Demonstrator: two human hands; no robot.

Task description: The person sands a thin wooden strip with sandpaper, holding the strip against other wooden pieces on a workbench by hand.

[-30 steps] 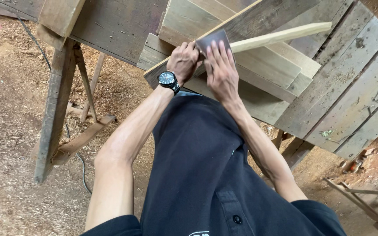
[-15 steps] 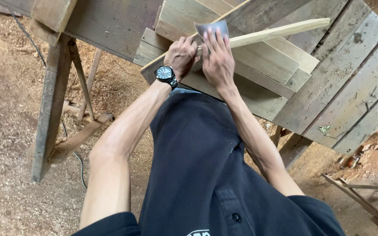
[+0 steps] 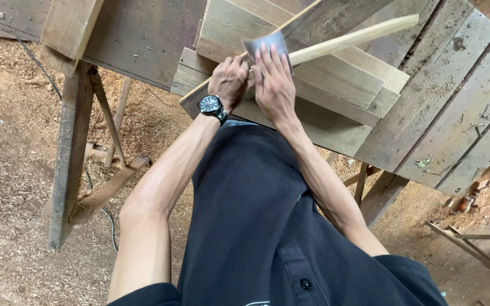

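You press a grey sheet of sandpaper (image 3: 267, 45) on a thin pale wooden stick (image 3: 353, 37) that lies across the stacked boards (image 3: 336, 85) on the rough workbench (image 3: 443, 113). Your right hand (image 3: 273, 82) lies flat with the fingers stretched over the sheet, so it presses and does not clench. Your left hand (image 3: 229, 79), with a black wristwatch (image 3: 211, 105), is closed around the near end of the stick. The far part of the stick looks smooth and clean; I judge that the sanding is in progress, and I cannot tell how much is left. The boards are grey and weathered. Sawdust (image 3: 7, 170) covers the ground.
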